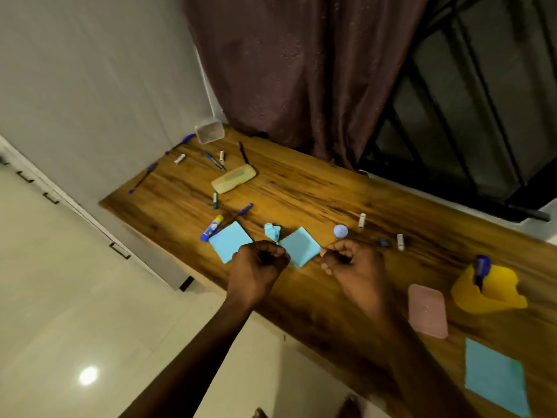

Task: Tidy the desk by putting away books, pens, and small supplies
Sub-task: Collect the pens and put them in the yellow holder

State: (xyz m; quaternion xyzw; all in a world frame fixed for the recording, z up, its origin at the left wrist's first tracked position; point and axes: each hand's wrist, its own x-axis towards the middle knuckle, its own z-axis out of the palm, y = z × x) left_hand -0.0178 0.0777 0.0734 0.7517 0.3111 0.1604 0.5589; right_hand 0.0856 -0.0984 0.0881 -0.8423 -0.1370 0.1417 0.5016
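Observation:
My left hand (pixel 259 263) and my right hand (pixel 349 262) are both curled into fists just above the wooden desk (pixel 316 194), and nothing shows in either. Between them lies a light blue paper pad (pixel 301 245), with a second blue pad (pixel 229 242) left of my left hand. A crumpled blue paper (pixel 272 231) sits just beyond the fists. A glue stick (pixel 212 227) and a blue pen (pixel 241 212) lie by the left pad. Further back are a yellow pencil case (pixel 233 178), several pens and a clear plastic box (pixel 210 132).
A yellow holder (pixel 488 291) with a blue marker (pixel 481 270) stands at the right, beside a pink flat case (pixel 427 310) and a blue sheet (pixel 494 375). Small white tubes (pixel 362 220) and a round blue ball (pixel 341 230) lie beyond my right hand. A curtain (pixel 301 70) hangs behind.

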